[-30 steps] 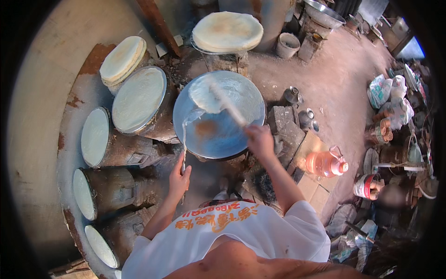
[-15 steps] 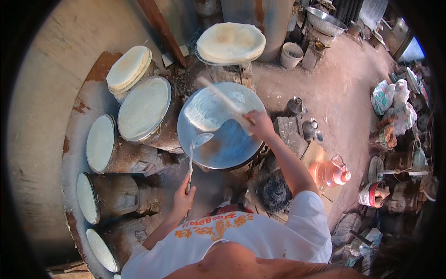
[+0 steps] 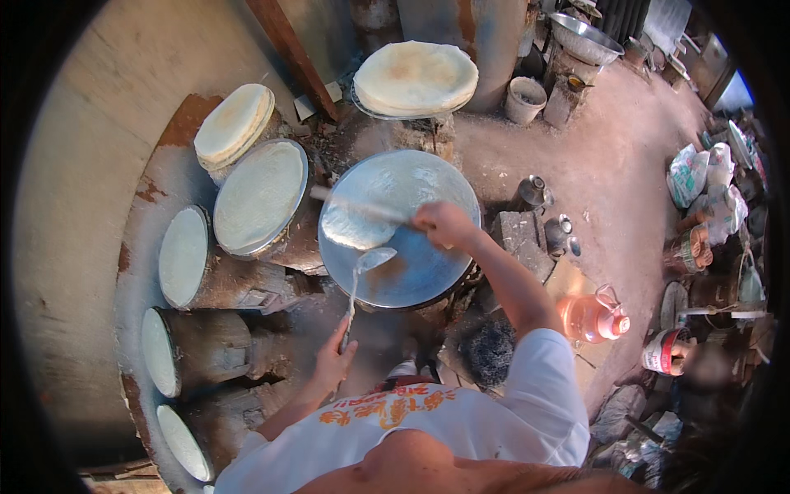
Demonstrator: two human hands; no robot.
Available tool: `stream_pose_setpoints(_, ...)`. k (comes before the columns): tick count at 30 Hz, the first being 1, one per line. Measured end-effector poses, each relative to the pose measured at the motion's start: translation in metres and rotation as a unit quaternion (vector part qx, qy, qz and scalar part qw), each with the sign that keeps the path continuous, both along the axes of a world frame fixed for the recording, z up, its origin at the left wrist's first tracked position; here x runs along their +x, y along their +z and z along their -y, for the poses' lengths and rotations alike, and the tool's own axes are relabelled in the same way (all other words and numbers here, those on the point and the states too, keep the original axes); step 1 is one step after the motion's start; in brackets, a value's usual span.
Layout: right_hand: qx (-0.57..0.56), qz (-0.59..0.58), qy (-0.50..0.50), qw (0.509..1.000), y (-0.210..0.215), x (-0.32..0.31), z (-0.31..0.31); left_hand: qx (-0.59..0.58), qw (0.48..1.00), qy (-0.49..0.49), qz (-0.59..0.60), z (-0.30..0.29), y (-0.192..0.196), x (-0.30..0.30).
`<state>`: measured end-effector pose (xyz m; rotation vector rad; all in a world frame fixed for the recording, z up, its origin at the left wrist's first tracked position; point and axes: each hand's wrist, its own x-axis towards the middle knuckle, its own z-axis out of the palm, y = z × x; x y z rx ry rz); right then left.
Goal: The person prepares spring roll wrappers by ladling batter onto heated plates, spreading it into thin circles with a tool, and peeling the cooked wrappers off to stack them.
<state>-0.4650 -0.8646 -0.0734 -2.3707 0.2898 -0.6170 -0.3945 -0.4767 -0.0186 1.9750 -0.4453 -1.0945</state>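
In the middle stands a round metal griddle (image 3: 436,272), with a patch of white batter (image 3: 355,228) spread over its left and far parts. Closed around the handle of a ladle (image 3: 376,258), my left hand (image 3: 332,361) is in front of the griddle, the ladle's bowl hanging over the near left of the plate beside the batter's edge. My right hand (image 3: 445,225) grips a long flat wooden spreader (image 3: 362,206) over the griddle's right half. The spreader's blurred blade reaches left across the batter; whether it touches the plate I cannot tell.
Several round griddles with pale sheets, such as one nearby (image 3: 262,198), curve along the left. A stack of flatbreads (image 3: 415,78) sits behind the griddle, another (image 3: 234,123) at the far left. On the right are a pinkish jug (image 3: 588,318), metal pots (image 3: 532,193) and bricks (image 3: 522,243).
The spreader has swung toward the left and nearer, now lying almost crosswise. My right hand has shifted slightly left. The ladle has moved slightly right, and the view has shifted a little.
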Motion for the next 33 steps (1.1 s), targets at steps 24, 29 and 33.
stream_pose_setpoints(24,0.186,-0.107,0.032,0.976,0.015,-0.163,-0.037,-0.101,0.987,0.075,-0.102,-0.035,0.045,0.029)
stream_pose_setpoints(29,0.079,-0.068,-0.025,0.994,-0.007,-0.142,-0.103,-0.160,0.953,0.110,-0.231,0.014,0.061,0.043)
stream_pose_setpoints(33,0.136,0.015,-0.156,0.978,-0.012,-0.192,-0.208,-0.281,0.893,0.028,-0.350,-0.036,0.104,0.079)
